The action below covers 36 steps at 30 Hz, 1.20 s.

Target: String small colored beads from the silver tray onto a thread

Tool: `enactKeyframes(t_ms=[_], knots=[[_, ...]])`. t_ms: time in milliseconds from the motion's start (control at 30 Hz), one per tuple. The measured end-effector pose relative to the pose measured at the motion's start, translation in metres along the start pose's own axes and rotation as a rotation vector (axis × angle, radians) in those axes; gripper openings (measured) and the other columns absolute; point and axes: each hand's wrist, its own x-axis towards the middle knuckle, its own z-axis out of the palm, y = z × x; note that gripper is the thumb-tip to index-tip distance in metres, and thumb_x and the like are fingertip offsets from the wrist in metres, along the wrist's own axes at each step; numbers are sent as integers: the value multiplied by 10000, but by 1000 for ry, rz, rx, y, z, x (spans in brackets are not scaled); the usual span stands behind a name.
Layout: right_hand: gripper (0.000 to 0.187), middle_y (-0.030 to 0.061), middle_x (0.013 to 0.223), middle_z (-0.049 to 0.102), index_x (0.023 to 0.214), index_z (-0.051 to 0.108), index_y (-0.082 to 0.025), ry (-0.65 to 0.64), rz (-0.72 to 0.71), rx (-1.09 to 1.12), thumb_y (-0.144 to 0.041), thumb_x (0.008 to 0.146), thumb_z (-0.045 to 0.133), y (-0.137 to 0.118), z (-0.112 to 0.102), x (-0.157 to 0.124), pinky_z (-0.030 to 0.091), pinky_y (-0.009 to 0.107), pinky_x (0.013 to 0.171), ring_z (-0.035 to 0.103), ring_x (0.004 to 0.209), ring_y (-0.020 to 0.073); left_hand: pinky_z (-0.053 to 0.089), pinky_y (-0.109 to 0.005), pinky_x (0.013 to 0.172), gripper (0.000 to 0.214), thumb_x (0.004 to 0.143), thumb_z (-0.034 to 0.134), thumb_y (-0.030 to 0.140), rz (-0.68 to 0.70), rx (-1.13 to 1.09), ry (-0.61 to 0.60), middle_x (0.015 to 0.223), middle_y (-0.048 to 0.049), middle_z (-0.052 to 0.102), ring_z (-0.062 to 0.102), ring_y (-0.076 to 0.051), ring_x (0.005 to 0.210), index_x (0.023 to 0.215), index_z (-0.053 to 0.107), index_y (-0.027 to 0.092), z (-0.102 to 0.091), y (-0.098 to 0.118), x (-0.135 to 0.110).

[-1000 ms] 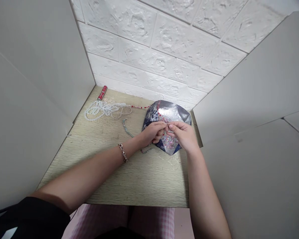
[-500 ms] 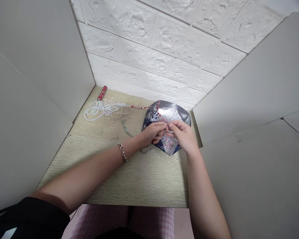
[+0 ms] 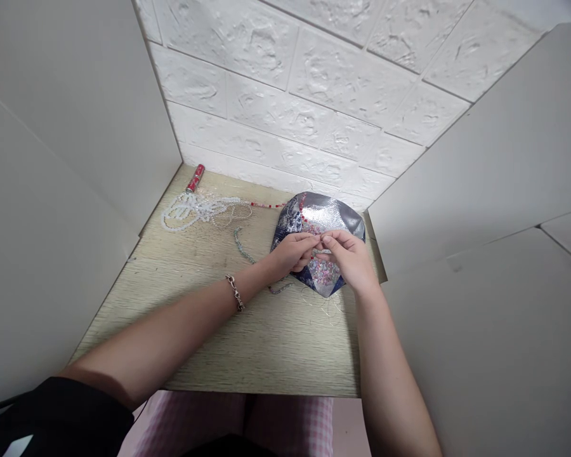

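My left hand (image 3: 291,252) and my right hand (image 3: 353,257) meet fingertip to fingertip over a silver-lined, blue-patterned pouch-like tray (image 3: 340,212). Both are closed in a pinch; whatever sits between the fingers is too small to make out. Small pink, red and clear loose beads (image 3: 326,273) lie in the tray below my fingers. A strand of red beads (image 3: 303,206) runs over the tray's far left part toward my hands. Partly hidden by my left hand and forearm, a greenish bead strand (image 3: 240,246) curves across the table.
At the back left lie a heap of white bead strands (image 3: 185,212) and a red cylinder (image 3: 196,178). Thin clear thread (image 3: 330,311) loops on the table (image 3: 266,349) before the tray. A white brick-patterned wall (image 3: 285,127) and side panels (image 3: 457,190) close in the table.
My hands stay pinched together at the same spot over the tray. Only the fingers shift slightly, the left hand's lower fingers curling in a little.
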Motion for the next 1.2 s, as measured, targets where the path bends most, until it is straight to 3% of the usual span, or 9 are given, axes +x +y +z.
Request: enactKeyframes(t_ms=[133, 233, 300, 367, 500, 667, 733, 933, 1200], knots=[[289, 14, 687, 613, 723, 580, -171, 116, -14, -32, -450, 666, 631, 4, -1, 2, 511, 305, 670, 596, 678, 141, 116, -149, 299, 195, 766, 477, 243, -17, -23, 26, 426, 100, 262, 187, -9, 300, 615, 375, 172, 0, 1, 0], [297, 8, 616, 576, 658, 557, -174, 216, -106, -273, -465, 713, 575, 9, -1, 4, 485, 317, 658, 569, 637, 145, 115, -150, 299, 166, 758, 469, 232, -32, -37, 39, 426, 100, 259, 191, -9, 297, 624, 395, 168, 0, 2, 0], [331, 13, 606, 553, 608, 532, -182, 234, -187, -464, -470, 769, 502, 13, -1, 5, 460, 317, 651, 544, 629, 145, 116, -151, 297, 150, 757, 455, 226, -38, -49, 45, 422, 100, 255, 191, -11, 293, 628, 402, 169, 0, 3, 0], [373, 19, 621, 544, 600, 513, -190, 225, -231, -522, -478, 817, 417, 15, -1, 6, 447, 315, 653, 530, 635, 144, 117, -152, 294, 136, 758, 440, 222, -42, -54, 46, 419, 99, 253, 195, -14, 289, 635, 411, 170, 0, 3, 0], [342, 20, 707, 548, 690, 509, -205, 162, -171, -301, -496, 822, 391, 15, 0, 6, 463, 301, 663, 537, 688, 138, 116, -149, 292, 129, 759, 428, 218, -29, -58, 66, 416, 99, 251, 193, -15, 286, 639, 417, 171, 1, 3, 0], [240, 45, 1047, 539, 666, 532, -183, 80, -104, -138, -408, 695, 611, 8, -2, 5, 463, 321, 765, 536, 856, 149, 127, -139, 294, 120, 758, 436, 208, 17, -45, 115, 416, 102, 270, 193, -11, 289, 646, 408, 175, 4, 3, -1], [190, 41, 1085, 541, 663, 579, -180, 75, -107, -74, -352, 658, 659, 7, -3, 4, 449, 328, 812, 533, 918, 161, 124, -139, 293, 116, 758, 442, 211, 33, -37, 127, 413, 103, 275, 191, -11, 288, 652, 411, 176, 5, 3, -2], [137, 20, 947, 625, 698, 672, -203, 47, -45, 220, -283, 598, 722, 8, -2, 4, 469, 316, 826, 576, 879, 149, 126, -145, 289, 124, 751, 481, 237, 91, 8, 167, 372, 109, 259, 186, -16, 277, 651, 440, 176, 7, 1, -2], [161, -2, 763, 671, 708, 691, -210, 75, -3, 306, -266, 570, 751, 9, 1, 5, 471, 299, 850, 610, 775, 123, 137, -154, 278, 128, 749, 505, 275, 121, 48, 159, 350, 105, 275, 209, -27, 270, 679, 480, 170, 6, -1, -1]])
